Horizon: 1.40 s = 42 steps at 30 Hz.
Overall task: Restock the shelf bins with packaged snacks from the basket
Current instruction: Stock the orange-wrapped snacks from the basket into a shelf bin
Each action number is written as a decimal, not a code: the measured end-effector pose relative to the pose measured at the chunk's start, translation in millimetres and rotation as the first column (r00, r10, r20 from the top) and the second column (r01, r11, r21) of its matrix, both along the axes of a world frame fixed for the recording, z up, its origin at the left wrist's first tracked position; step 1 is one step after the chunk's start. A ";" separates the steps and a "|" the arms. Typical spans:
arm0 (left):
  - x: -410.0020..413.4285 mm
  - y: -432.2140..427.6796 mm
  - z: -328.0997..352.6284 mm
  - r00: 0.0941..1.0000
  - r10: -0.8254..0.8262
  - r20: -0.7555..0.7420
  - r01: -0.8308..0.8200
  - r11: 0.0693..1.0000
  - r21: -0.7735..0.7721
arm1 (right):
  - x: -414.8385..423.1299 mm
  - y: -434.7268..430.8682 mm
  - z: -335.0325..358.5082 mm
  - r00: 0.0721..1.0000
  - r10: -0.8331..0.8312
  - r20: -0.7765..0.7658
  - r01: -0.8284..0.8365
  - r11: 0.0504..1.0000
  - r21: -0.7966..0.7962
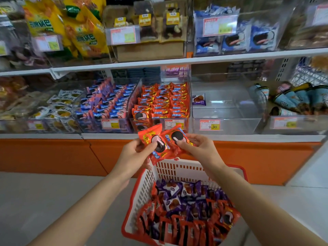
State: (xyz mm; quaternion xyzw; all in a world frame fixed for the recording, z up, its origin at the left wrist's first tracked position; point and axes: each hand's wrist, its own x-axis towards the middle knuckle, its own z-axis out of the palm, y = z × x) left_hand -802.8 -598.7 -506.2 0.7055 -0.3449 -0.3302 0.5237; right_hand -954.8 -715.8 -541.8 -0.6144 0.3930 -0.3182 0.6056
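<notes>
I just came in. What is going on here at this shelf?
A person is restocking snack bins. The left hand pinches the left red packet and the right hand pinches the right red packet, both held above the basket, in front of the red bin, which looks nearly full. The basket holds loose packets, red and purple. The clear bin beside holds one purple packet.

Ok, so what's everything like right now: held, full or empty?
Left grip: pinches left packet.
Right grip: pinches right packet.
Basket: holds many packets.
Red bin: nearly full.
Clear bin: one purple packet only.
</notes>
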 end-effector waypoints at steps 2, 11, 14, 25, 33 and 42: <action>8.7 -6.4 -2.2 0.999 0.011 -0.037 -0.012 0.999 -0.037 | 8.7 -5.3 -4.7 1.000 -0.003 0.029 0.003 1.000 0.017; 77.2 -43.3 -15.9 0.953 0.224 -0.202 -0.256 0.955 -0.148 | 43.3 -30.7 -4.3 0.999 -0.037 0.038 0.040 0.996 -0.086; 102.0 -60.5 -15.0 0.962 0.268 -0.051 -0.272 0.938 -0.213 | 59.1 -45.3 10.2 0.999 -0.016 0.030 0.022 0.978 -0.210; 205.9 -139.8 -1.6 0.828 0.334 0.451 -0.190 0.923 -0.335 | 187.2 -169.2 38.0 0.984 -0.149 -0.097 0.084 0.870 -0.487; 247.5 -173.1 -18.9 0.819 0.408 0.404 -0.239 0.882 -0.406 | 271.4 -252.0 33.5 0.899 -0.347 -0.266 0.146 0.812 -0.566; 261.9 -195.7 -31.7 0.846 0.394 0.359 -0.196 0.857 -0.478 | 311.4 -295.9 21.5 0.827 -0.405 -0.391 0.058 0.752 -0.657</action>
